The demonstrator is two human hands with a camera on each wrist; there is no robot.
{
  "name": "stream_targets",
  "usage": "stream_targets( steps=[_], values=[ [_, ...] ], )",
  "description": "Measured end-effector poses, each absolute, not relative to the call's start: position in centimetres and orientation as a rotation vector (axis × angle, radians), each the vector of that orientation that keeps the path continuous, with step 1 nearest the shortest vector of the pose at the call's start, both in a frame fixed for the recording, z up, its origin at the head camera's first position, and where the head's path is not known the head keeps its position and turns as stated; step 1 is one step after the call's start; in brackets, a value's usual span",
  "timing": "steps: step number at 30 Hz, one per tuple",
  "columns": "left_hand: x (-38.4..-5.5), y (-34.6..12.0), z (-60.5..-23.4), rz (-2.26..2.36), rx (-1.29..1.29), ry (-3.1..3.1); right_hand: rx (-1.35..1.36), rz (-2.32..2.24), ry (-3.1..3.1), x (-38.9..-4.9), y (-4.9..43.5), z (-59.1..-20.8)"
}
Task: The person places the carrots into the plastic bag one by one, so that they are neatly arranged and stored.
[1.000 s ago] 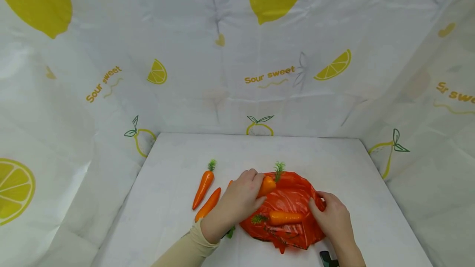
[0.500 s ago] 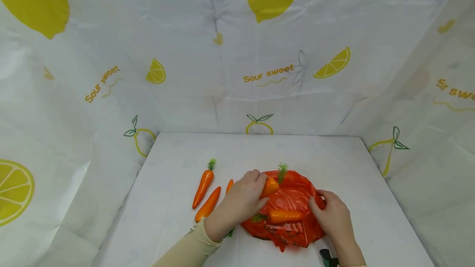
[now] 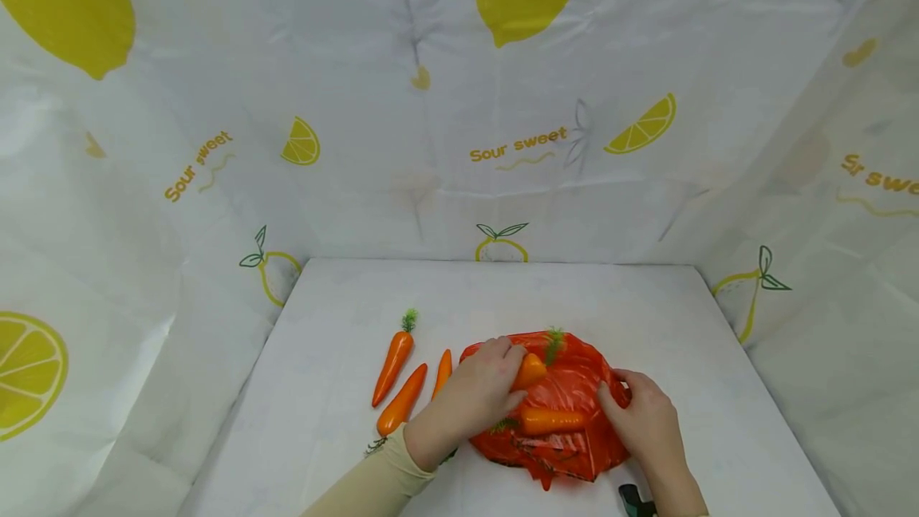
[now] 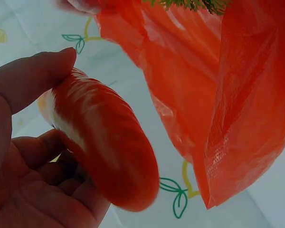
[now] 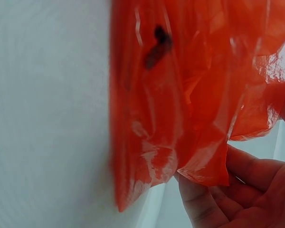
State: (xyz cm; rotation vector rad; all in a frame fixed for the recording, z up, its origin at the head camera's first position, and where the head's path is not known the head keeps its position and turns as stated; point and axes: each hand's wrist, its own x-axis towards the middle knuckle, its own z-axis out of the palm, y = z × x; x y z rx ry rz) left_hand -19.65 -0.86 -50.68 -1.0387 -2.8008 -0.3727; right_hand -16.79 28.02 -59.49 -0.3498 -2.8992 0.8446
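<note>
Firstly, at far left, a lemon-printed sheet [image 3: 215, 62] is noted, by which the white table [image 3: 323, 325] is bordered on the left, at the back and on the right. Next, a first carrot [image 3: 392, 369] is found flat on the table, its green tuft directed away from the person. Just beside it a second carrot [image 3: 404, 399] is laid with its tip pointing away, its leafy end set close to a beige sleeve [image 3: 369, 481]. A third carrot [image 3: 443, 370] is partly hidden by the left hand [image 3: 477, 389].

By that hand a fourth carrot [image 3: 530, 373] is gripped, with the thumb and curled fingers closed about its body, as is confirmed in the left wrist view; its green tuft is seen over the far part of a red plastic bag [image 3: 577, 381]. Whether the bag is touched by it cannot be told. Lower down, a fifth carrot [image 3: 551, 421] is seen lying within the bag's outline, its tuft to the left.

At right, the bag's edge is pinched between the thumb and fingers of the right hand [image 3: 646, 417]. Below, a dark object [image 3: 630, 499] is partly covered by the right forearm.
</note>
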Motion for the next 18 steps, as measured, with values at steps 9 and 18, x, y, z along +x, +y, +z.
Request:
stream_targets(
  steps=[9, 18],
  values=[
    [-19.7, -0.4, -51.3, -0.339, -1.052, -2.828, -0.357, 0.847, -2.908, -16.8, 28.0, -59.5],
    [-20.0, 0.1, -52.2, -0.31, -1.068, -2.879, -0.369, 0.837, -2.916, -16.8, 28.0, -59.3]
  ],
)
